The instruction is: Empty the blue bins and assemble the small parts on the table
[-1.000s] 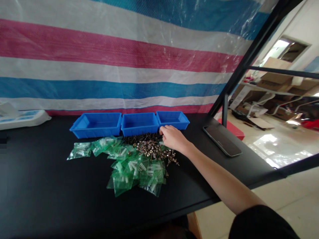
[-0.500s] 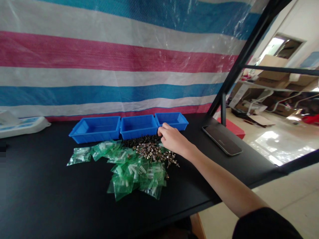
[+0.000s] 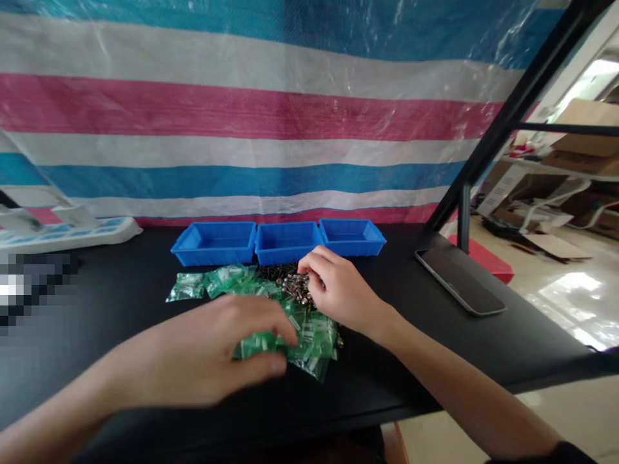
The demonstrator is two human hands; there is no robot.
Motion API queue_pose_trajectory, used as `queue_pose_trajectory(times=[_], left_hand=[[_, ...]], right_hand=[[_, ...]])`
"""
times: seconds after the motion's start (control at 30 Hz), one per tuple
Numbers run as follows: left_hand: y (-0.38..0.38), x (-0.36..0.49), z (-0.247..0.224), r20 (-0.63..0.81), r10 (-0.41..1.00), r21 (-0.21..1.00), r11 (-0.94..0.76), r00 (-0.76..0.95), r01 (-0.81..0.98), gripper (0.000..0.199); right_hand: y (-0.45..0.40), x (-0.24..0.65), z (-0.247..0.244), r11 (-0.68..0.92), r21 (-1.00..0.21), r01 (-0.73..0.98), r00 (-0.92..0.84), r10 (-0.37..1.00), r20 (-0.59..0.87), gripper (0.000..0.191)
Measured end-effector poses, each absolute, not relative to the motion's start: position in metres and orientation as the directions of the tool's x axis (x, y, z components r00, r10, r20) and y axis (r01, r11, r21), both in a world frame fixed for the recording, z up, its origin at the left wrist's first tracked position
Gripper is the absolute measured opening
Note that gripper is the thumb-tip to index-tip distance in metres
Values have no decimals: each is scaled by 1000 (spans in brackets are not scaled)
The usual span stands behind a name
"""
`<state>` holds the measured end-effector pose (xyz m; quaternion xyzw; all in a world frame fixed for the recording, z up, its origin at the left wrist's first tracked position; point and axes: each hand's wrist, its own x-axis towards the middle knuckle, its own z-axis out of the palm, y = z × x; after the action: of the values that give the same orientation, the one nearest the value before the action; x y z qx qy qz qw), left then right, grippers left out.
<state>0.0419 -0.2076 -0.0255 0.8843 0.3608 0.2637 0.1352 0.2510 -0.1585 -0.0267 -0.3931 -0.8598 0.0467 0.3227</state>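
Observation:
My left hand point(image 3: 207, 348) reaches in from the left, slightly blurred, thumb and fingers apart. It hovers over the near side of a pile of green-tinted plastic bags point(image 3: 314, 335), some with pale strip-like pieces inside, and hides part of them. My right hand point(image 3: 341, 287) is over the right side of a heap of shiny metal screw-like hardware point(image 3: 296, 288), its fingers curled in toward the thumb. Whatever its fingertips hold is too small or hidden. Behind the metal pieces lie dark, thin screws point(image 3: 278, 271).
Three blue trays stand in a row behind the piles: left point(image 3: 213, 252), middle point(image 3: 289, 248) and right point(image 3: 355, 243). A phone point(image 3: 459, 281) lies at the right on the black table point(image 3: 387, 380). A white power strip point(image 3: 106, 233) sits at the far left, before a striped sheet point(image 3: 271, 116).
My left hand has come into view from the left, over the green bags. The right hand has dropped slightly nearer to me over the metal pieces. The view has shifted left.

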Motion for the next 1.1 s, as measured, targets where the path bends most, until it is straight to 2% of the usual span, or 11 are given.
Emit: queue_pose_trajectory(times=[0.07,0.17,0.23,0.37,0.5,0.87,1.1], left_hand=[[-180,56,-14,307,714,450,-692,630,565,14],[-155,72,-20,394,746,494,-664,536,561,11],[-150,79,-35,417,740,495,-672,527,551,6],[-145,79,-60,436,745,505,-667,505,548,9],[-140,71,-67,414,748,492,-663,518,565,11],[-141,69,-65,367,772,520,-633,519,574,28],[-139,69,-65,316,774,566,-618,548,546,15]], right_hand=[[-166,245,-25,712,-387,586,-465,687,558,23],[-174,239,-26,741,-430,515,-437,659,612,22],[-173,238,-32,756,-423,499,-435,641,632,22],[-162,240,-50,780,-389,490,-467,612,639,22],[-151,239,-65,783,-417,461,-505,618,602,22],[-151,238,-67,736,-424,528,-455,666,590,18],[-148,238,-69,746,-408,526,-429,648,629,14]])
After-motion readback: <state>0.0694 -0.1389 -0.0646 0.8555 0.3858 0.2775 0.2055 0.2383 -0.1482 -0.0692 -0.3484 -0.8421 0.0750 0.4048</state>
